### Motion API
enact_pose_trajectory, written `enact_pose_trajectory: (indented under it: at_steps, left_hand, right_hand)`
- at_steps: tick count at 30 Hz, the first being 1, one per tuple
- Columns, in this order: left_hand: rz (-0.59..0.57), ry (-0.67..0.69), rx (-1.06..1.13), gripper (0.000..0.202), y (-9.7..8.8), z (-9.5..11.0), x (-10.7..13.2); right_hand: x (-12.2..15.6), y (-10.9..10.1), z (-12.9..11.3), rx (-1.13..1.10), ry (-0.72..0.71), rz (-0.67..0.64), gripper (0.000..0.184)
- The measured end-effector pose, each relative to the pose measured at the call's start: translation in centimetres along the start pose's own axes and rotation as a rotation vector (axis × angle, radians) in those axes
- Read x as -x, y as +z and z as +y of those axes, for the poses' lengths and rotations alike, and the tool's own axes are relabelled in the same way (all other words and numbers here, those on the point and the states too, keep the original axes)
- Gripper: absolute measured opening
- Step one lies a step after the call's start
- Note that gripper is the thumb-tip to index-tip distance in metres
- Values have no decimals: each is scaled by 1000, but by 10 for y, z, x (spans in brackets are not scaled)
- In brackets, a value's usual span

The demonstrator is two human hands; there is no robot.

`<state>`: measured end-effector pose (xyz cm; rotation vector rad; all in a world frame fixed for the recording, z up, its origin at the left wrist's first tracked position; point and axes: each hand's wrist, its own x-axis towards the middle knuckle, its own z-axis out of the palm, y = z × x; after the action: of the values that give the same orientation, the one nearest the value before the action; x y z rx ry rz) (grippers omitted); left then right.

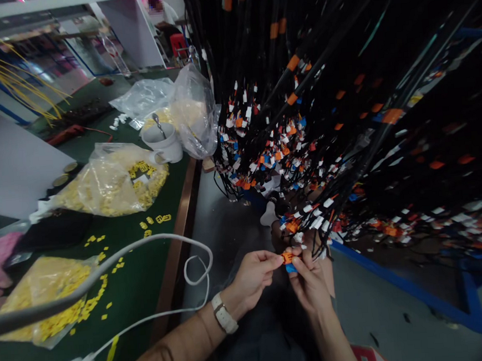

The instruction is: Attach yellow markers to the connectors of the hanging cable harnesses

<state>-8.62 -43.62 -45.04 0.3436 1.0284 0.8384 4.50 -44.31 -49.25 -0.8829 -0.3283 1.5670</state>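
Observation:
Between both hands, in the lower middle of the head view, is a small orange connector [287, 257] with a blue connector [290, 268] just below it. My left hand [254, 277], with a white watch on the wrist, pinches the orange one from the left between thumb and fingertip. From the right, my right hand [309, 281] closes its thumb and fingers around the orange and blue pieces. Whether the two pieces are joined is too small to tell. Right above hangs a thick bundle of black cables [282, 144] ending in white, orange, blue and red connectors.
A green bench [135, 266] on the left carries a bag of yellow parts [107, 182], another such bag [45, 296], a white mug [163, 142] and loose yellow pieces. A white cable [160, 315] loops past the bench edge. A blue frame [403, 284] stands low right. A person sits far back.

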Motion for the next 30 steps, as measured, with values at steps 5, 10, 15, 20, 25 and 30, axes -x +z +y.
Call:
enact_pose_trajectory:
  at_steps: [5,10,15,20,25,30]
  left_hand:
    - [34,13,10,35,1,-4,0]
    - [1,-16,75,36,1,-7,1]
    - [-63,-56,82,39,3,-8,3]
    - [23,171,-207,44,6,-4,6]
    - [-10,389,-516,39,3,-4,3]
    - [3,427,-570,34,2,-6,5]
  right_hand:
    - [1,2,-1,16,-28,-5,32]
    - [3,4,-2,25,-31,-2,33]
    - [3,1,0,-4,12,-9,26]
    - [2,0,-1,6,65,15,19]
    - [3,3,-5,0,60,8,20]
    - [6,3,-10,43,78,1,25]
